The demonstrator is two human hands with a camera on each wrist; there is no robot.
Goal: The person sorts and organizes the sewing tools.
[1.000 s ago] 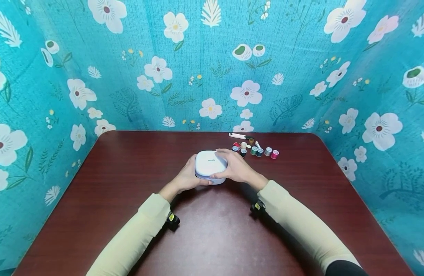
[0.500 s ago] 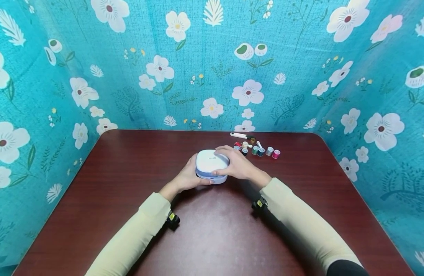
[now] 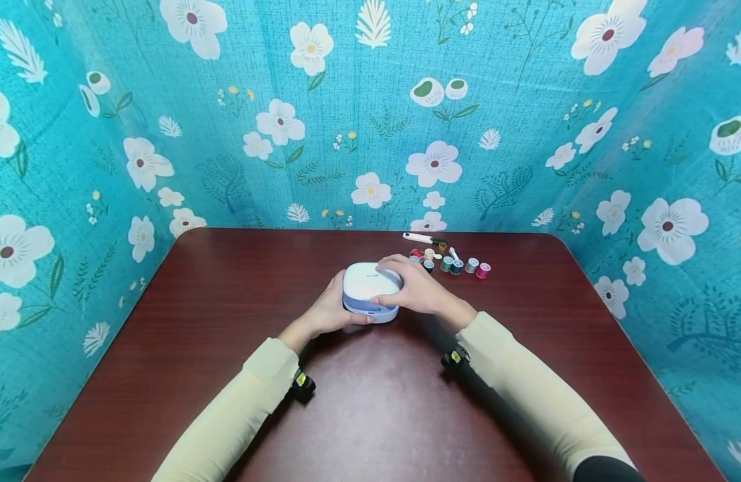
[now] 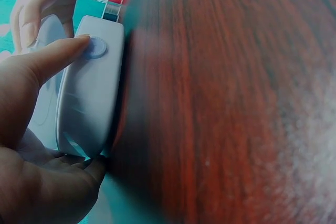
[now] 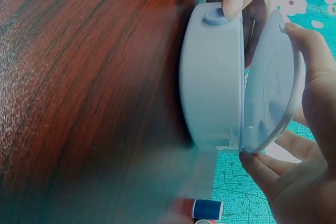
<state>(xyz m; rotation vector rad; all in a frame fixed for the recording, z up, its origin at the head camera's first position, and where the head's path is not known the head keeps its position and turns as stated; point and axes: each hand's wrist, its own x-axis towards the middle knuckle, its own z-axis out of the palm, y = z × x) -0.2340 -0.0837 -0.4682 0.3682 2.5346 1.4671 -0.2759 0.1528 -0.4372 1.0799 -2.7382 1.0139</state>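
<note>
A rounded pale box stands on the table in front of me, its lid point(image 3: 364, 274) tilted up from its base point(image 3: 387, 317). My left hand point(image 3: 329, 309) holds the base from the left side. In the left wrist view its thumb lies by the round button point(image 4: 96, 47) on the front wall. My right hand point(image 3: 417, 289) grips the lid's right part, with the thumb on its front edge. A wedge-shaped gap between lid point(image 5: 273, 72) and base point(image 5: 210, 82) shows in the right wrist view. What lies inside the box is hidden.
Right of the box, at the back of the dark red-brown table point(image 3: 256, 268), lie several thread spools point(image 3: 446, 264). Behind them is a tool with a white handle point(image 3: 418, 237). A floral blue curtain point(image 3: 322, 167) surrounds the table's back and sides.
The lid has risen a little at the front under my right hand, widening the gap above the base. My left hand stays on the base. The head view has shifted slightly.
</note>
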